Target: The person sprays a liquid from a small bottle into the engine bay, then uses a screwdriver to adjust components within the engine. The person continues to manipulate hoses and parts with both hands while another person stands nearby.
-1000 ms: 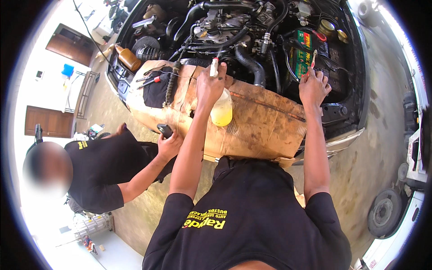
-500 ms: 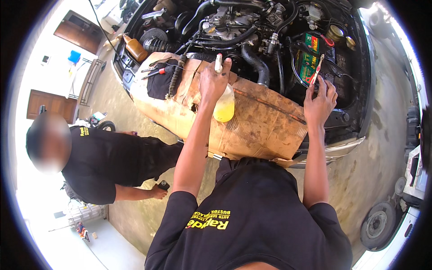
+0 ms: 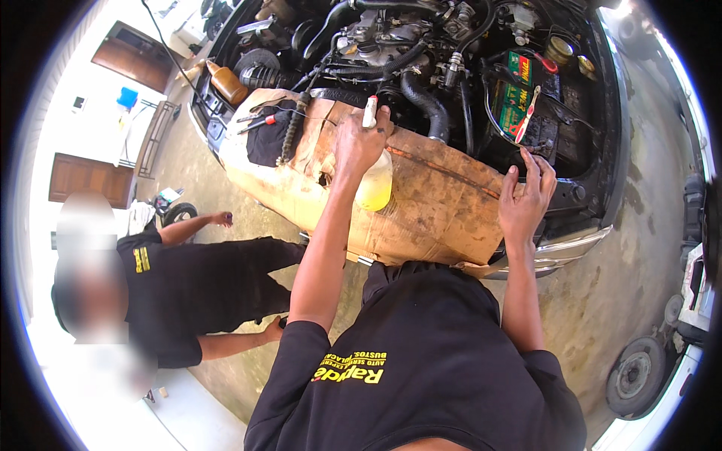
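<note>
My left hand (image 3: 361, 141) is wrapped round the neck of a spray bottle (image 3: 374, 192) with yellow liquid in it. The bottle's white and red nozzle pokes up above my fingers, and its body hangs over the brown cardboard sheet (image 3: 444, 199). To the right, my right hand (image 3: 526, 199) has its fingers apart and holds nothing. Just beyond its fingertips a slim red and white toothbrush (image 3: 529, 116) rests on the car battery (image 3: 516, 98), which has a green and red label.
The open engine bay (image 3: 376, 52) with hoses lies ahead. On the cardboard's left are a black cloth (image 3: 267, 139), a red-handled tool (image 3: 259, 122) and a dark ribbed hose (image 3: 293, 129). A brown bottle (image 3: 227, 83) lies beyond. A co-worker (image 3: 218, 289) stands at left.
My right hand has let go of the toothbrush and drawn back toward me, leaving it on the battery. The left hand keeps the spray bottle. The co-worker has shifted and stretched out an arm.
</note>
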Demonstrator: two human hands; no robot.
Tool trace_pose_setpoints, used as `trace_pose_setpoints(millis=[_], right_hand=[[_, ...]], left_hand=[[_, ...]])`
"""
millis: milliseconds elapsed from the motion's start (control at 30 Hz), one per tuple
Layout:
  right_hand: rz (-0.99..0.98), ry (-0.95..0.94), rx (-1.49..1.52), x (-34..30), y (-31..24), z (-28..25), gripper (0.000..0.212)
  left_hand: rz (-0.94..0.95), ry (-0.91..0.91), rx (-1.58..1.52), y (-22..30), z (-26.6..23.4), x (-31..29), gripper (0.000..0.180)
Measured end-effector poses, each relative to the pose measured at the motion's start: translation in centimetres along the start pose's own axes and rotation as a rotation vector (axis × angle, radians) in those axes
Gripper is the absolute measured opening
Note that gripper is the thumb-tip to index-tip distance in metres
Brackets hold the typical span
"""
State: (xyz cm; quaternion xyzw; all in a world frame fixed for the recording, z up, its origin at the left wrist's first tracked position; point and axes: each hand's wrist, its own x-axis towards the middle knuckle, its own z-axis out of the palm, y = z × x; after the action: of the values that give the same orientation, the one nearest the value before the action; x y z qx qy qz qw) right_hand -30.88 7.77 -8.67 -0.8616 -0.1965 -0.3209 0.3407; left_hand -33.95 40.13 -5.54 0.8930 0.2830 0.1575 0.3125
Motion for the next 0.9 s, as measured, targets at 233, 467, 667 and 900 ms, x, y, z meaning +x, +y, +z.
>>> trace_pose_setpoints(millis=[233,467,667,900], right_hand=[[0.031,-0.007,-0.008,-1.3,0.0,-1.5,0.041],[0.049,-0.02,0.029,-2.1,-0.5,-2.4,0.04],[0.057,-0.035,0.118,-2.7,-1.5,-2.0,0.038],[0.028,-0.055,0.096,-3.2,-2.6,-2.4,0.037]], left_hand=[[-0.107,-0.035,-0.01,2.0,-0.4,-0.5,0.065],[-0.012,0.012,-0.208,0.5,0.0,-0.6,0.058],[-0.13,0.106,-0.245,1.4,-1.1,-2.4,0.055],[-0.001,0.094,-0.136,0.7,-0.4,-2.6,0.057]])
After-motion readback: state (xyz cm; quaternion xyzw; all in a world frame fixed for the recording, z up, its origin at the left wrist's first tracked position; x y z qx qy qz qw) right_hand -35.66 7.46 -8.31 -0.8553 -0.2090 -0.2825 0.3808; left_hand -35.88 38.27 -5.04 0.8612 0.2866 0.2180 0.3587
